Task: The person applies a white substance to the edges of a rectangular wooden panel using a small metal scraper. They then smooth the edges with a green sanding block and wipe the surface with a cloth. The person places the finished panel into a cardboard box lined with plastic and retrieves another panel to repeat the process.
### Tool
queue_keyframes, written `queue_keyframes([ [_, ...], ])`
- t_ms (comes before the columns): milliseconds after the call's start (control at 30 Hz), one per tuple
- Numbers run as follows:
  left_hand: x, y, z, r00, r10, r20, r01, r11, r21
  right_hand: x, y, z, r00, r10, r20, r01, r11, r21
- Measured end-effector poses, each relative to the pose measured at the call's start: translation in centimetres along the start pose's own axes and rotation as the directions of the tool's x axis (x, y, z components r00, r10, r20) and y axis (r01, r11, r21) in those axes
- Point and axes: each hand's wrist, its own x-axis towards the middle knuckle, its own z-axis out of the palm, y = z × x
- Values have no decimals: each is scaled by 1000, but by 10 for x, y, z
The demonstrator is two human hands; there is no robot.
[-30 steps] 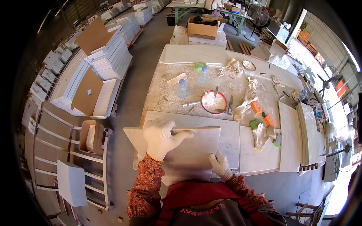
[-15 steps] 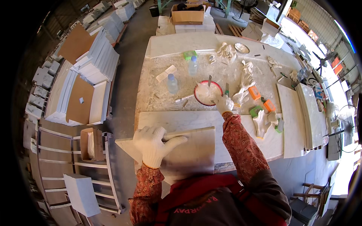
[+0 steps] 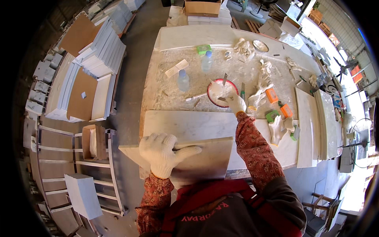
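My left hand (image 3: 158,155), in a white knit glove, grips the upper edge of a pale stone slab (image 3: 205,156), its thumb along the face. The slab is tilted up near my body, at the table's front edge. My right hand (image 3: 237,104), also gloved, is closed on a putty knife (image 3: 223,99) with its blade inside a red-rimmed bowl (image 3: 209,98) of white paste. Its handle is hidden in the glove. A second blade (image 3: 224,79) leans at the bowl's far rim. Right of the bowl lies a green-handled scraper (image 3: 242,91).
Two clear bottles (image 3: 183,81) stand left of the bowl on the dusty table (image 3: 158,71). Orange blocks (image 3: 271,95), green blocks (image 3: 272,115) and loose white gloves (image 3: 278,128) lie on the right. More slabs (image 3: 306,126) rest at the right edge. Stacked white slabs (image 3: 104,59) stand at left.
My right hand has brought the putty knife's blade further into the bowl. My left hand still holds the slab, now leaning slightly differently. The whole view has shifted a little.
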Motion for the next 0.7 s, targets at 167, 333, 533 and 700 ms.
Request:
queue_keyframes([
  [167,0,-1,-1,999,-19,29,19,1000,0,5,-9,16,996,69,49,-68,997,-22],
  [333,2,1,-1,1000,-4,29,4,1000,-4,4,4,8,1000,17,3,-17,996,86],
  [533,-3,1,1,999,-40,-5,40,999,-23,-29,10,-36,997,-49,64,8,852,524],
  [700,-5,2,-3,1000,-27,-14,27,999,-22,-120,-68,-159,986,-65,151,-84,585,806],
])
